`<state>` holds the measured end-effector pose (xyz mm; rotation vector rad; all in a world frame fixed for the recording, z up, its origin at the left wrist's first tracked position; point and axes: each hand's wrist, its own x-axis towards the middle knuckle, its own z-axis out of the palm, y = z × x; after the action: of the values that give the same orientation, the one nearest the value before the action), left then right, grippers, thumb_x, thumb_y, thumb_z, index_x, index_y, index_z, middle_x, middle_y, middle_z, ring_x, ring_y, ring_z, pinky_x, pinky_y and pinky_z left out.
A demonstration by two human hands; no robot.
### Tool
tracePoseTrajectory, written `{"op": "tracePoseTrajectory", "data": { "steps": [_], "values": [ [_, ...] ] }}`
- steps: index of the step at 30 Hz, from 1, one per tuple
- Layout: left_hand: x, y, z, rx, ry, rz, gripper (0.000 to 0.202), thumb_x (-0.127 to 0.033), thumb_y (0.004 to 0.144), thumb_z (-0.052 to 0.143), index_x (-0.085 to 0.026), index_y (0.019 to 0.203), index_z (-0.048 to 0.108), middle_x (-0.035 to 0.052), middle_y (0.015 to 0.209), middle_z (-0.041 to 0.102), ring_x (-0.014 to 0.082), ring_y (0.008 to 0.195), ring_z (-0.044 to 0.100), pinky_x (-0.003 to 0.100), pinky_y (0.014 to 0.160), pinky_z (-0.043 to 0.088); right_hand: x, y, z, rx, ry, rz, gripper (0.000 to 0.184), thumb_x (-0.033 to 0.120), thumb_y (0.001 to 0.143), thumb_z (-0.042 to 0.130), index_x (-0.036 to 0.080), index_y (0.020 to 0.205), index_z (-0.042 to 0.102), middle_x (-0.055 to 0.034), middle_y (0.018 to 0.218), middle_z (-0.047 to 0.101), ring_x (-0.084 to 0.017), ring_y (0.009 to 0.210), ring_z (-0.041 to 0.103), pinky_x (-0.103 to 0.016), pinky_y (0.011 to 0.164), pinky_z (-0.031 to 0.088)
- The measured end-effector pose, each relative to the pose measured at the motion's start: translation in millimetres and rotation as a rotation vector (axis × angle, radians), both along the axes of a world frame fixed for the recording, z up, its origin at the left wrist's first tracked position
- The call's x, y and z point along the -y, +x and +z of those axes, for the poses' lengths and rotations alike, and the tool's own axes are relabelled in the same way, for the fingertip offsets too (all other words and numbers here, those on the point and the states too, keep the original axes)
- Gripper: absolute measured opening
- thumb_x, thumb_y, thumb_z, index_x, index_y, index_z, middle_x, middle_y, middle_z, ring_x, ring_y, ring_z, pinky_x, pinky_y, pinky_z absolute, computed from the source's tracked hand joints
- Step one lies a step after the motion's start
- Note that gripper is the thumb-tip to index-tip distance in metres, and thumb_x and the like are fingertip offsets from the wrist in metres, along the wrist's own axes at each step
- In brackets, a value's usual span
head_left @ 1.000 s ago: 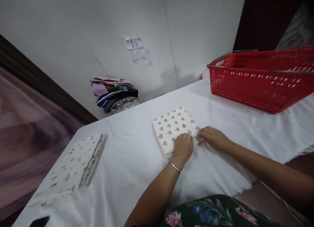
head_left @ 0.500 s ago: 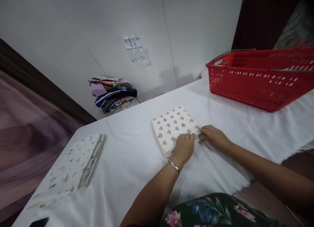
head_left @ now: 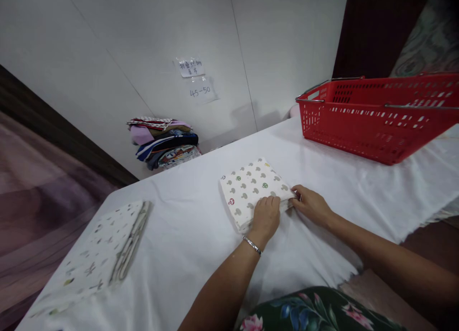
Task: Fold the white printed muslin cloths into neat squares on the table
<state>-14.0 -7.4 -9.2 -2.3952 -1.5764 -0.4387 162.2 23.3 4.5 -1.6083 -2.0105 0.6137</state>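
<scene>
A folded white cloth (head_left: 251, 185) printed with grey, green and red mushrooms lies flat on the white-covered table (head_left: 186, 216). My left hand (head_left: 266, 218), with a silver bangle at its wrist, grips the cloth's near edge; the fingers curl over the top and the thumb is hidden. At the near right corner, my right hand (head_left: 311, 204) pinches the folded layers between thumb and fingers. Farther left lies another folded white cloth (head_left: 103, 250) with a small dark print, its layered edge facing right. Neither hand touches that one.
A red plastic basket (head_left: 351, 125) with metal handles stands at the back right. A pile of folded fabrics (head_left: 165, 142) sits beyond the table's far edge by the wall. Two paper notes (head_left: 201, 90) are stuck on the wall. A sheer pink curtain (head_left: 39, 216) hangs at left.
The right hand's fingers have shifted at the corner, the thumb now apart and lower on the layers. The left hand stays on the near edge. The view has tilted slightly.
</scene>
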Motion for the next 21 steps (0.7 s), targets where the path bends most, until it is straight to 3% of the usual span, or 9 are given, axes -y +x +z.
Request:
{"op": "tracePoseTrajectory", "data": {
  "steps": [6,14,21],
  "values": [
    [3,0,3.9,0.0,-0.002,-0.008,0.019,-0.01,0.083,0.045,-0.019,0.099,0.05,0.0034,0.086,0.055,0.0194,0.081,0.051,0.033,0.072,0.042,-4,1,-12.5,-0.236,0.08,0.044,0.019,0.022,0.072,0.044,0.022,0.087,0.056,0.0009,0.074,0.059,-0.016,0.065,0.053,-0.027,0.06,0.04],
    [4,-3,6.1,0.021,-0.001,-0.022,0.016,-0.008,0.083,0.046,-0.02,0.092,0.052,0.0043,0.113,0.053,0.0172,0.086,0.051,0.031,0.073,0.043,-7,4,-12.7,-0.335,-0.027,0.044,0.02,0.024,0.073,0.046,0.023,0.09,0.056,0.003,0.074,0.061,-0.015,0.066,0.054,-0.026,0.059,0.041],
    [7,0,6.8,-0.002,0.008,-0.022,0.015,-0.015,0.085,0.049,-0.023,0.095,0.056,0.0042,0.114,0.053,0.0189,0.087,0.05,0.033,0.073,0.042,-12,5,-16.2,-0.409,-0.086,0.037,0.02,0.026,0.074,0.049,0.023,0.092,0.057,0.0026,0.077,0.063,-0.015,0.067,0.055,-0.026,0.06,0.043]
  ]
}}
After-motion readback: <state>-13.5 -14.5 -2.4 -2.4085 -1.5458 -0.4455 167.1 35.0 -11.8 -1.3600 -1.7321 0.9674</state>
